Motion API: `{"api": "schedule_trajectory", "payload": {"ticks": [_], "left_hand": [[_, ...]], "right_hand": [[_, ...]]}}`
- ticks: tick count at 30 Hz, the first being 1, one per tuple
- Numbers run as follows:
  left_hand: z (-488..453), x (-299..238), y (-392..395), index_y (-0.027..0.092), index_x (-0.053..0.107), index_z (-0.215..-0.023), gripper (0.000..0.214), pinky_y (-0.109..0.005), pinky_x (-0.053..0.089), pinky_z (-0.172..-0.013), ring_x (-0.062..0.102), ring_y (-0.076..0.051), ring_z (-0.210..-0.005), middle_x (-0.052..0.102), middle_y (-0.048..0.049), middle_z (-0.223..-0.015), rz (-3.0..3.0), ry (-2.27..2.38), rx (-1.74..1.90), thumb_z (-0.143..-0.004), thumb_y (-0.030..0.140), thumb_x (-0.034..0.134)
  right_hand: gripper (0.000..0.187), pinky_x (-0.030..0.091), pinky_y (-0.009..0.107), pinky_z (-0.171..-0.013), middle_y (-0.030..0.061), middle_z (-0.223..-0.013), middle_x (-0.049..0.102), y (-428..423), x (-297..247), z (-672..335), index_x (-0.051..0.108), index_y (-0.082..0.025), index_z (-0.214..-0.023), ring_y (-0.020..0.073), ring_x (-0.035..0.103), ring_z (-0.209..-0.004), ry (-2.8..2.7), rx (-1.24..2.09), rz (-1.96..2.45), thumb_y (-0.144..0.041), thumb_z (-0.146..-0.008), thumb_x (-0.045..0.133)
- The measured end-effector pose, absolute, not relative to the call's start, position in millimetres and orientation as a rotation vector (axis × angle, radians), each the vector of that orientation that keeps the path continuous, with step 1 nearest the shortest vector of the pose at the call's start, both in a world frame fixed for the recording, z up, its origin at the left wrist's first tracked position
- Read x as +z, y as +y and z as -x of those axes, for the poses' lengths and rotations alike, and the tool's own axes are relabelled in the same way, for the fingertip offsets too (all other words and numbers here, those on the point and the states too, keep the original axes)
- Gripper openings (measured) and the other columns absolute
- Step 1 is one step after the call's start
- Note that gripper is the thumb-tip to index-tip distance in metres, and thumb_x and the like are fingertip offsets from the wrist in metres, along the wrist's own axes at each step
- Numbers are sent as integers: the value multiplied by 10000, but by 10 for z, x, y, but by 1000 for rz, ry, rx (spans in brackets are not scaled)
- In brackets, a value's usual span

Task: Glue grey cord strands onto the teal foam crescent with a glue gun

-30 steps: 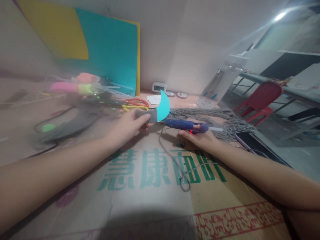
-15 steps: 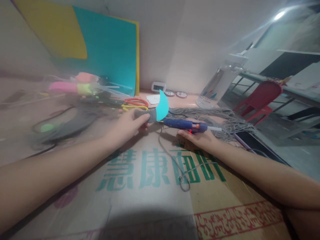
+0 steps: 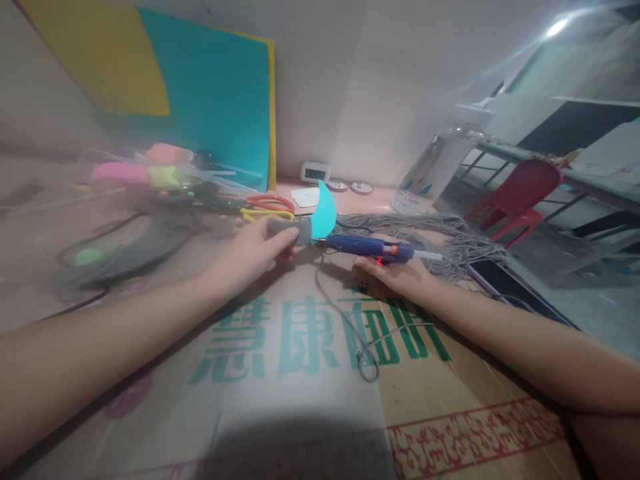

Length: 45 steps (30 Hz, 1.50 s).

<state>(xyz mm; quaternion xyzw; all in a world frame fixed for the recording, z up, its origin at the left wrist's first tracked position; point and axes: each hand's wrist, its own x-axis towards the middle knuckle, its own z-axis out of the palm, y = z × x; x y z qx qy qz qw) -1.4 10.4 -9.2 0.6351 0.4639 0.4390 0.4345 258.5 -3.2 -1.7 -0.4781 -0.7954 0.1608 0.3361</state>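
My left hand [image 3: 267, 250] is closed around a grey cord-wrapped piece [image 3: 303, 231], thumb on top. From its right end a turquoise crescent-shaped sheet piece [image 3: 325, 210] sticks up. My right hand [image 3: 395, 277] grips a dark blue hot glue gun [image 3: 355, 245] from below, a red light glowing near the fingers. A white glue stick [image 3: 429, 255] pokes out of the gun's back. The nozzle points left and meets the lower edge of the crescent; whether it touches cannot be made out. A grey cord [image 3: 335, 300] hangs from the wrapped piece onto the cardboard [image 3: 300, 413].
Behind my hands lie scissors with red and yellow handles [image 3: 270, 203], a small digital clock [image 3: 315, 173] and a heap of grey cord [image 3: 450, 243]. A clear bottle [image 3: 435, 167] and a phone [image 3: 520, 293] are at right. Coloured sheets [image 3: 215, 100] lean on the wall.
Both hands hold nearly the same pose, with the nozzle still at the crescent's lower edge. The whole view has shifted very slightly.
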Motion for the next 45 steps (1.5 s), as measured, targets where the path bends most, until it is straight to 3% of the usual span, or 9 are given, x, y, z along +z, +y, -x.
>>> {"api": "schedule_trajectory", "payload": {"ticks": [20,28,45], "left_hand": [[43,-117,105,197,568,-802,291,-252,429,-594,595,-150,-652,630,19,-694,-1709,1198,1034,-861,482,569],[25,-149,110,202,564,-898,299,-256,414,-564,594,-152,-646,636,15,-741,-1602,1127,1048,-846,495,592],[19,-151,106,212,580,-958,331,-251,402,-558,584,-153,-639,648,15,-730,-1639,1146,1035,-839,520,597]], "right_hand": [[273,511,332,-610,12,-667,608,-40,-5,-2586,519,-214,-711,185,590,-640,-2064,428,1280,-436,-788,656],[281,538,335,-638,12,-681,619,-15,-53,-2590,512,-222,-727,188,603,-657,-2015,507,1277,-458,-790,648],[190,591,398,-798,41,-835,694,-24,-41,-2561,581,-230,-848,230,678,-802,-1916,652,1194,-366,-771,690]]}}
